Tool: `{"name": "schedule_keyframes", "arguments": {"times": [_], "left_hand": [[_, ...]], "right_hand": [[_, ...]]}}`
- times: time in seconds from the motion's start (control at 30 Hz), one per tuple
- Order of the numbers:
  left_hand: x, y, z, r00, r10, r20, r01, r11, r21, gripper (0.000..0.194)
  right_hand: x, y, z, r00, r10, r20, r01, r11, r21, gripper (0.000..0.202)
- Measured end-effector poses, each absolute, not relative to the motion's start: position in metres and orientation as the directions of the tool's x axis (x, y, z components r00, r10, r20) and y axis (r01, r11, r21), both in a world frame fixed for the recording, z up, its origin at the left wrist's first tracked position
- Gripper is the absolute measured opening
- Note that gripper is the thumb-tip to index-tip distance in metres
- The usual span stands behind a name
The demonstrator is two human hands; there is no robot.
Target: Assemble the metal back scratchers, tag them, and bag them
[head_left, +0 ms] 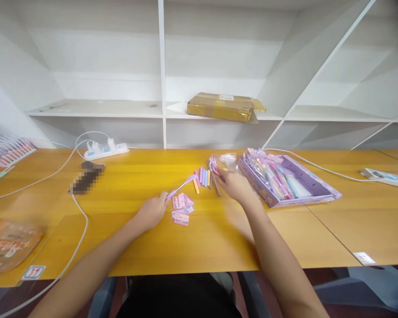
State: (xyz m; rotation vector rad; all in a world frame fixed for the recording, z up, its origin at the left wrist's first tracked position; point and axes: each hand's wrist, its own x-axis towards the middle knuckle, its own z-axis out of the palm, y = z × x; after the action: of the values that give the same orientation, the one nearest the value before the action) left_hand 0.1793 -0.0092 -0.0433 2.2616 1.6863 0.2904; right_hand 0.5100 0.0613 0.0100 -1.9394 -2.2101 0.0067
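My left hand is closed round the purple handle of a small back scratcher, a metal rod with a lilac claw end pointing right. Below that claw lie several pink printed cards, loosely overlapped. Several short coloured handle sleeves in purple, blue, pink and yellow stand in a row between my hands. My right hand reaches in from the right, fingers pinched beside pink and purple claw heads; what it grips is partly hidden. Thin metal rods lie just left of its fingers.
On the right, a purple box holds wrapped items, with clear plastic wrap beside it. A power strip with cables, a blurred dark object and an orange package are at left. A taped carton sits on the shelf.
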Motion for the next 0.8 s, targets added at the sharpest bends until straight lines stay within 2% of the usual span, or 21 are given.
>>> {"name": "schedule_keyframes", "arguments": {"times": [0.13,0.27,0.37,0.5,0.6,0.8], "left_hand": [[0.169,-0.009,-0.052,0.222,0.975,0.003,0.832,-0.191,0.521,0.027],[0.167,-0.008,-0.05,0.166,0.985,0.049,0.772,-0.161,0.616,0.027],[0.168,-0.007,-0.05,0.163,0.985,0.053,0.755,-0.159,0.636,0.029],[0.168,-0.006,-0.055,0.178,0.983,0.056,0.736,-0.17,0.656,0.03],[0.167,-0.005,-0.056,0.182,0.982,0.042,0.728,-0.164,0.666,0.03],[0.166,-0.007,-0.051,0.177,0.984,0.029,0.729,-0.151,0.668,0.032]], "right_hand": [[0.54,0.076,-0.013,0.082,0.983,0.165,0.985,-0.055,-0.162,0.041],[0.561,0.08,-0.028,0.182,0.942,0.281,0.973,-0.132,-0.187,0.037],[0.568,0.083,-0.039,0.212,0.926,0.312,0.975,-0.178,-0.136,0.044],[0.572,0.087,-0.053,0.311,0.923,0.227,0.95,-0.293,-0.111,0.063],[0.576,0.091,-0.06,0.346,0.922,0.171,0.936,-0.327,-0.132,0.063],[0.585,0.094,-0.066,0.357,0.905,0.231,0.933,-0.333,-0.137,0.055]]}}
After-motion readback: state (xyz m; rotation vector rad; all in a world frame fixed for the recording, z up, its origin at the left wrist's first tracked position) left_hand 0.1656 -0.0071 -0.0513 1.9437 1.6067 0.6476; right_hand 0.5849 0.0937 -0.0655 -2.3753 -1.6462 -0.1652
